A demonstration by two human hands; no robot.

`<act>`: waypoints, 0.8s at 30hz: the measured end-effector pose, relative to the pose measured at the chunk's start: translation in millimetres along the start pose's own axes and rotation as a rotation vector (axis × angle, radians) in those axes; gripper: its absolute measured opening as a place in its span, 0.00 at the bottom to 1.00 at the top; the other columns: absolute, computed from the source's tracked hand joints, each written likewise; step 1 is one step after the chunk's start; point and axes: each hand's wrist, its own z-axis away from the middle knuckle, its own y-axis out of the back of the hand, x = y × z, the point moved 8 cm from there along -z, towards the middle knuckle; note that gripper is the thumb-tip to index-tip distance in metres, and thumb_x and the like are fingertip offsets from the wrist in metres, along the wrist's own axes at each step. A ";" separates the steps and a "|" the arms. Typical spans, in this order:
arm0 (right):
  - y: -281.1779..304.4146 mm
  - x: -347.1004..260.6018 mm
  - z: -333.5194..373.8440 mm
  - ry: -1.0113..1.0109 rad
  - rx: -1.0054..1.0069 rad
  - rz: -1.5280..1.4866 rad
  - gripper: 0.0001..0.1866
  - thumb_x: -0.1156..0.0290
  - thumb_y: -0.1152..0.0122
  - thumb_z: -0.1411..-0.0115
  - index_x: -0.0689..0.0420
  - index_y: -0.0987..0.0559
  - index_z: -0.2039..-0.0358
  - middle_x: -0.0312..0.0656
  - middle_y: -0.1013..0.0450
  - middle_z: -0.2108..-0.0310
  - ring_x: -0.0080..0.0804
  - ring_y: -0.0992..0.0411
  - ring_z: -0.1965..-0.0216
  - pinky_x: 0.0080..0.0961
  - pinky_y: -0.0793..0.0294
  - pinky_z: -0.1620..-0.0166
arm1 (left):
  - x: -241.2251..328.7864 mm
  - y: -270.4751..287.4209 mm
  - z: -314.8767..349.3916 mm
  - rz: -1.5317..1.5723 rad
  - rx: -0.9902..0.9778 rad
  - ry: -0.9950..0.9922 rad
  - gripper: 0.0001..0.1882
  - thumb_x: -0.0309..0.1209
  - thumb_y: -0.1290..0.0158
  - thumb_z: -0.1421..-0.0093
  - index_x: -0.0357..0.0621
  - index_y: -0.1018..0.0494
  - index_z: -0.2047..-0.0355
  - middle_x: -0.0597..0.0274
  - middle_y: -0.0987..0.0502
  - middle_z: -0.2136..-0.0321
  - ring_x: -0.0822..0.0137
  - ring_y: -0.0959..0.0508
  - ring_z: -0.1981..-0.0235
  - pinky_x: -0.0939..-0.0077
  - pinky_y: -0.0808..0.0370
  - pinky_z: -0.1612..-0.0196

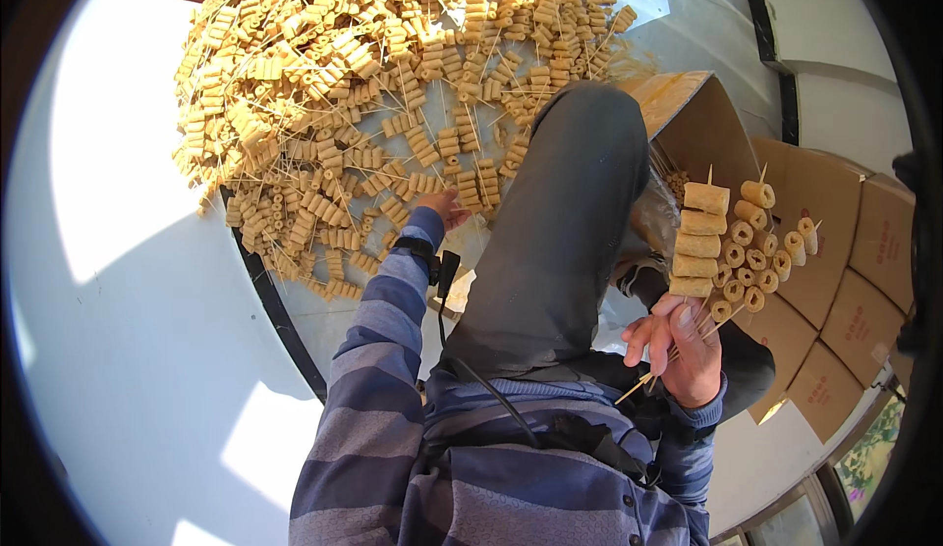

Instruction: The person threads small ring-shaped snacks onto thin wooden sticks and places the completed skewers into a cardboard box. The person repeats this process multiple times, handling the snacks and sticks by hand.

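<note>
My right hand (pixel 688 345) is closed round the thin wooden sticks of a bunch of skewers (pixel 699 245). Each skewer carries several hollow, tan, rolled tubes that look like puffed dough or tofu rolls. The tubes fan out above the fist, and stick ends poke out below it. My left hand (pixel 447 207) reaches to the near edge of a big pile of the same skewers (pixel 324 104). Its fingers are stretched out and slightly apart beside a few skewers lying there; no skewer shows clearly in its grasp.
An open cardboard box (pixel 722 124) with a plastic liner stands right of my raised knee (pixel 589 143), with skewers inside. Closed cardboard boxes (pixel 820 389) are stacked at the right. The pile lies on a pale sheet (pixel 707 16) with a dark edge strip (pixel 275 305).
</note>
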 end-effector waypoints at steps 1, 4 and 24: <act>-2.4 1.2 -1.1 -0.020 -0.001 -0.004 0.17 0.61 0.58 0.25 0.62 0.27 0.54 0.39 0.31 0.86 0.39 0.22 0.73 0.38 0.24 0.52 | 2.6 -4.4 -3.7 -0.026 -0.046 -0.023 0.15 0.38 0.51 0.29 0.39 0.29 0.52 0.53 0.22 0.59 0.58 0.17 0.67 0.66 0.17 0.66; -6.4 1.7 -4.1 -0.048 0.030 0.055 0.17 0.60 0.63 0.24 0.58 0.29 0.55 0.37 0.34 0.88 0.37 0.25 0.78 0.37 0.24 0.56 | 19.3 -8.7 11.5 -0.087 -0.139 -0.103 0.12 0.38 0.51 0.29 0.42 0.27 0.60 0.59 0.20 0.69 0.65 0.19 0.71 0.72 0.20 0.68; -48.9 -2.5 4.0 -0.044 -0.241 -0.515 0.22 0.51 0.57 0.26 0.58 0.33 0.46 0.52 0.24 0.54 0.44 0.21 0.58 0.37 0.17 0.58 | 40.5 -175.2 437.9 -0.868 -0.990 -0.471 0.11 0.33 0.55 0.26 0.41 0.28 0.53 0.66 0.20 0.65 0.78 0.24 0.72 0.84 0.26 0.68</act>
